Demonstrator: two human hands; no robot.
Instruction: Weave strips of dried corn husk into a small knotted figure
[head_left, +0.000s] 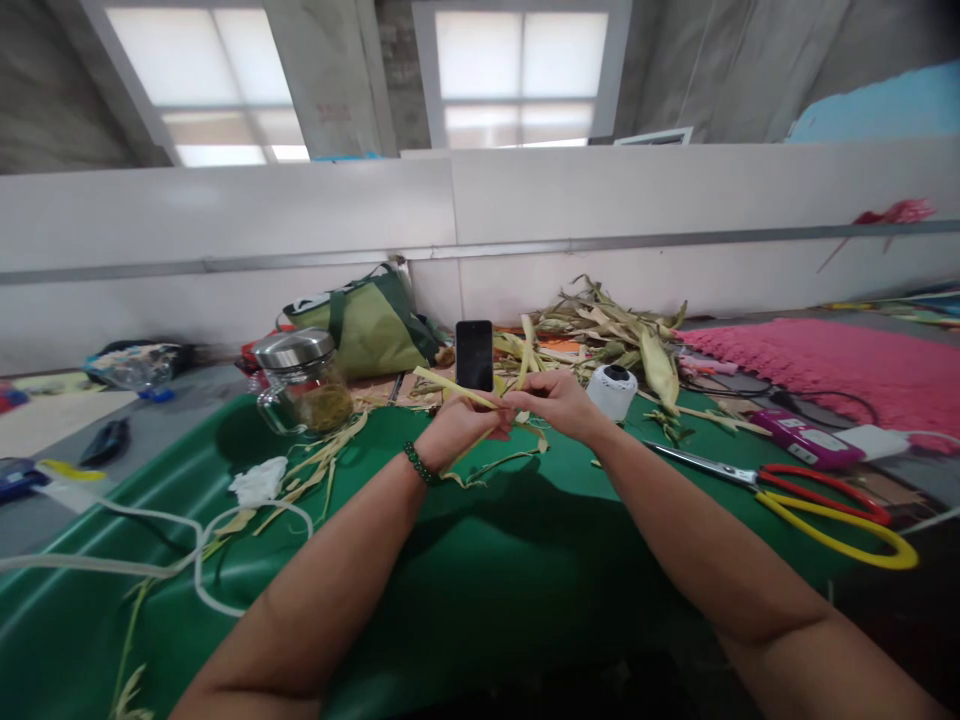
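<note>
Both my hands meet over the middle of the green cloth, fingers closed on pale yellow corn husk strips (450,384). My left hand (463,428), with a dark green bead bracelet (417,463) at the wrist, pinches the strips from the left. From the right, the fingertips of my right hand (555,400) grip them where they cross. One strip sticks out to the upper left, another stands upright between the hands. Just behind the hands a dark-screened phone (474,355) stands upright. The exact fold between my fingertips is too small to make out.
A glass jug (307,385) with a metal lid stands left, before a green bag (379,325). Dried corn husks (622,335) pile up behind a white thread spool (612,392). Scissors (750,478) with red and yellow handles lie right. A white cord (199,540) loops over the green cloth (480,560).
</note>
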